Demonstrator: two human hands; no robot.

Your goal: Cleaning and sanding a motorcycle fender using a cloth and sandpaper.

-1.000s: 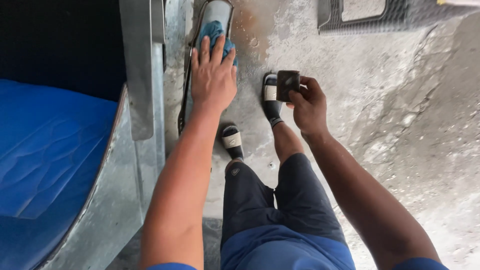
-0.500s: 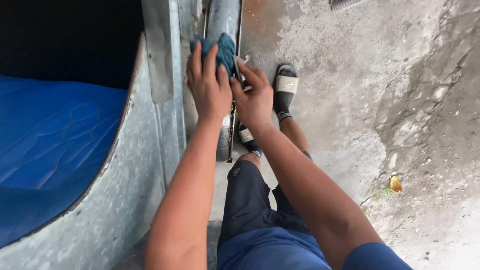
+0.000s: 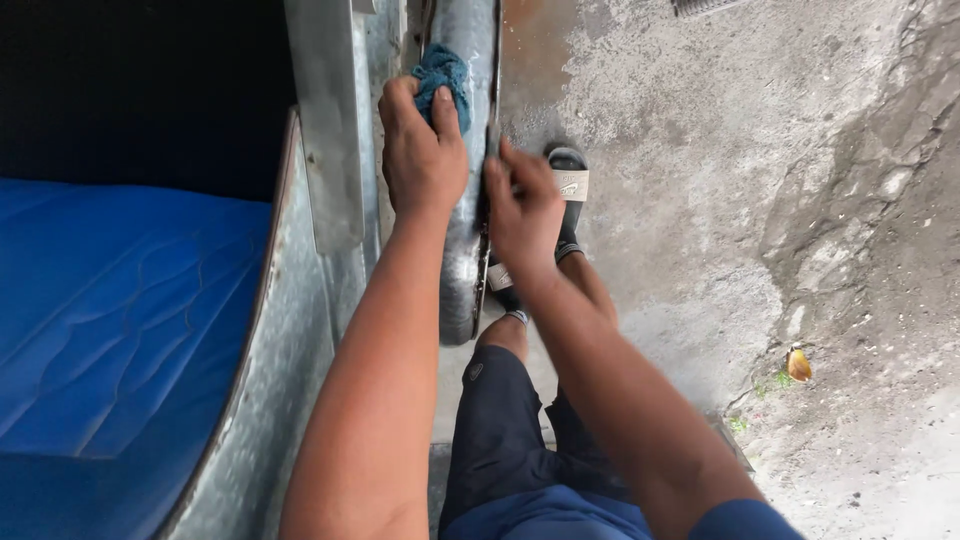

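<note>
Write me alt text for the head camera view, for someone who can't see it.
Seen from above, a person's left hand presses a blue cloth onto a curved grey metal fender, while the right hand grips the fender's edge. A blue seat cushion lies left; sandalled feet stand on wet concrete.

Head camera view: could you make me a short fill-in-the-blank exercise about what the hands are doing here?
1. The left hand presses a blue ____ against the curved metal fender.
2. The right hand touches the fender's ____ edge.
3. The seat cushion on the left is coloured ____.
4. The ground is rough, grey ____.

Missing words: cloth; right; blue; concrete
</note>
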